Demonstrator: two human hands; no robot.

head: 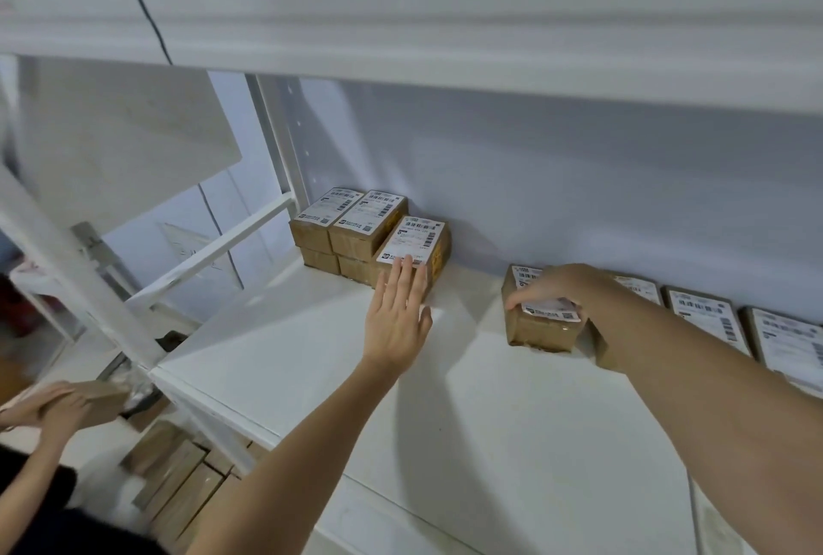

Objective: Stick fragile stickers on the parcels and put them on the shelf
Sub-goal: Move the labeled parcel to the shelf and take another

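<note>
A brown parcel (pixel 541 314) sits on the white shelf (pixel 356 376), right of centre, where the right hand (pixel 561 287) grasps its top with curled fingers, probably to line it up. The left hand (pixel 398 314), fingers straight and released, touches the tilted parcel (pixel 412 249) leaning on the far-left stack (pixel 345 227), seemingly steadying it.

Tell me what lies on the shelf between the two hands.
Nothing: the head view shows bare white shelf between the left hand, touching the tilted parcel, and the right hand on its parcel.
</note>
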